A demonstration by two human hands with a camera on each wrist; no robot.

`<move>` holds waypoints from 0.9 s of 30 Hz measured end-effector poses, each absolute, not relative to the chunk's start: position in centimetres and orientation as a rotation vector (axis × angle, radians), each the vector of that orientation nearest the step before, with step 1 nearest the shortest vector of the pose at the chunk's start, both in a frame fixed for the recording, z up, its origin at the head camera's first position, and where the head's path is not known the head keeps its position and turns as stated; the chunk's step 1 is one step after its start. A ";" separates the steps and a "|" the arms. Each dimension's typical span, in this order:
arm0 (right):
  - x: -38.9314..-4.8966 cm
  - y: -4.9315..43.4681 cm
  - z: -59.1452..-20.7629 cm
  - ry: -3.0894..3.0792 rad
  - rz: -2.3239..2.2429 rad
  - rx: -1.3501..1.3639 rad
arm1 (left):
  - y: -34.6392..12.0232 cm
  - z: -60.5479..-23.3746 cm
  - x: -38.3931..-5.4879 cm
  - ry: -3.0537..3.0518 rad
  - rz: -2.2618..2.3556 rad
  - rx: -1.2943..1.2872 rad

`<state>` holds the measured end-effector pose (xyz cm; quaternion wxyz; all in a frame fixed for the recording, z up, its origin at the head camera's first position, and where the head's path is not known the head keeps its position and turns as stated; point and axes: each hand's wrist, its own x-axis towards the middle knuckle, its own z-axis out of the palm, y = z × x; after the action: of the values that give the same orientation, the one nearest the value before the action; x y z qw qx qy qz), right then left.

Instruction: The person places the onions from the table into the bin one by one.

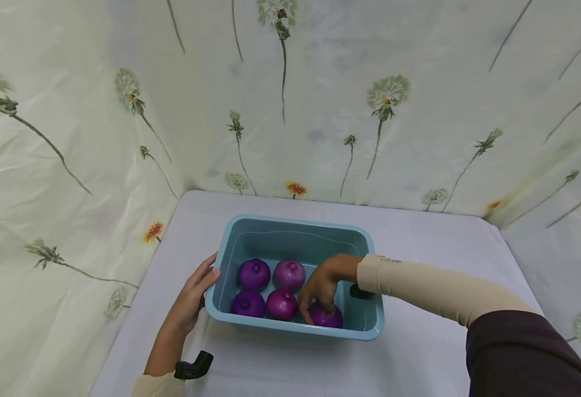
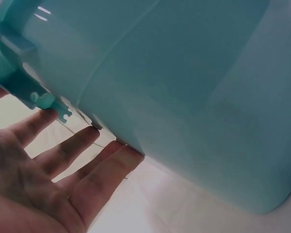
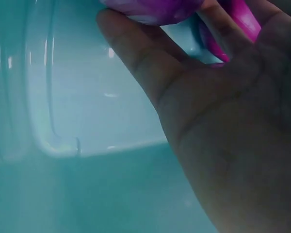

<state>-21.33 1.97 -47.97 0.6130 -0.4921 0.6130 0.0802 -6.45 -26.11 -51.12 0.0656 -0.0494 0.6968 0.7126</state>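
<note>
A light blue plastic basin (image 1: pixel 300 221) holds several shiny purple onions, such as the dark onion (image 1: pixel 254 274) at the back left and the paler onion (image 1: pixel 289 275) beside it. Reaching in over the right side, my right hand (image 1: pixel 322 282) has its fingers curled round a purple onion (image 1: pixel 327 316) at the front wall. The right wrist view shows that onion (image 3: pixel 157 10) at the fingertips. My left hand (image 1: pixel 198 292) rests against the basin's left end. In the left wrist view its fairly straight fingers (image 2: pixel 109 179) touch the outer wall, below the rim.
The basin stands on a table with a white cloth (image 1: pixel 434 242). Behind and at both sides hangs a pale sheet (image 1: pixel 320 94) printed with dandelions. Black wrist devices (image 1: pixel 194 365) sit on both arms. Right of the held onion, the basin floor (image 3: pixel 106 97) shows bare.
</note>
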 end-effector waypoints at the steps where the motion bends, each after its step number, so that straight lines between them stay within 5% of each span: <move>1: -21.4 2.0 -48.0 1.407 0.180 -1.137 | -26.1 -51.1 -6.5 2.105 2.148 -0.149; 27: -22.2 2.1 -48.6 1.363 0.184 -1.004 | -26.2 -51.2 -6.4 2.086 2.164 -0.111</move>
<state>-22.23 2.11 -48.58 0.6590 -0.4436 0.6019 0.0814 -6.42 -26.19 -51.21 0.0667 -0.0368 0.6921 0.7178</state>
